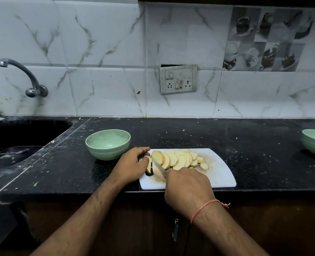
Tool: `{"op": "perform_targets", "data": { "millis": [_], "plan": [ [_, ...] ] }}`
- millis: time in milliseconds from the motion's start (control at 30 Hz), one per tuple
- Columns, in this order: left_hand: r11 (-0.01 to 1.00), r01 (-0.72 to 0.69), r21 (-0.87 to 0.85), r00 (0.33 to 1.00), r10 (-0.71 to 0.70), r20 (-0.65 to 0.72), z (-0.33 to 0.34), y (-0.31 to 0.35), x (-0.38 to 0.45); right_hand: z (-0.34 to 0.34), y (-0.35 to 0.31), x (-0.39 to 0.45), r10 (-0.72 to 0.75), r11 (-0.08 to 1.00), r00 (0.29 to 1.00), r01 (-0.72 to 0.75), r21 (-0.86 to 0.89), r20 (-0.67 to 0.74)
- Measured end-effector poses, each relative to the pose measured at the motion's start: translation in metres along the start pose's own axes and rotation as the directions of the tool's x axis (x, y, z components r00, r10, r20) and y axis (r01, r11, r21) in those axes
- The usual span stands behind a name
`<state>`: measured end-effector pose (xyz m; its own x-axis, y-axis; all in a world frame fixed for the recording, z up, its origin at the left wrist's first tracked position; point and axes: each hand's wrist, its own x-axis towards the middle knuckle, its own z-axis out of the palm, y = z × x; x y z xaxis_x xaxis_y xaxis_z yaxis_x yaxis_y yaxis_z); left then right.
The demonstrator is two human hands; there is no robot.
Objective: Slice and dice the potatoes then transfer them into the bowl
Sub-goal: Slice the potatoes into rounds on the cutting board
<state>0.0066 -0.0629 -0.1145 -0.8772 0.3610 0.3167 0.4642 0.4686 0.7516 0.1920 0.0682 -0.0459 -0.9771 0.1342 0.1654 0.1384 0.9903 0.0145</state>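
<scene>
On the white cutting board (219, 174) our left hand (130, 166) curls its fingers around the last potato end (149, 166), while our right hand (187, 189) grips the knife (159, 166), its blade between that piece and the fanned potato slices (179, 159). The green bowl (107, 144) sits just left of the board.

Matt white plastic board (219, 174) on speckled black stone counter (245, 141).
</scene>
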Motion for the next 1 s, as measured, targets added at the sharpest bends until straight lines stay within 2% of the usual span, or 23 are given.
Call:
{"op": "perform_targets", "data": {
  "millis": [333,433,633,800,1000],
  "plan": [
    [0.989,-0.046,0.143,0.999,0.045,0.011,0.000,0.009,-0.004,0.013,0.020,0.003,0.082,0.997,0.996,-0.082,0.010,-0.018],
    [0.992,-0.037,0.120,0.999,0.036,0.007,-0.002,0.010,-0.006,0.015,0.027,0.004,0.081,0.997,0.996,-0.080,0.023,-0.026],
    [0.976,-0.055,0.212,0.998,0.060,-0.017,-0.006,0.015,-0.014,0.020,0.034,0.004,0.088,0.994,0.995,-0.085,0.065,-0.040],
    [0.990,-0.058,0.125,0.997,0.064,-0.040,-0.009,0.015,-0.019,0.029,0.051,0.005,0.027,0.990,0.997,-0.016,0.141,-0.071],
    [0.981,-0.141,-0.137,0.988,0.131,-0.077,-0.010,0.018,-0.022,0.030,0.060,0.000,-0.012,0.983,0.998,0.023,0.179,-0.064]
  ]
}}
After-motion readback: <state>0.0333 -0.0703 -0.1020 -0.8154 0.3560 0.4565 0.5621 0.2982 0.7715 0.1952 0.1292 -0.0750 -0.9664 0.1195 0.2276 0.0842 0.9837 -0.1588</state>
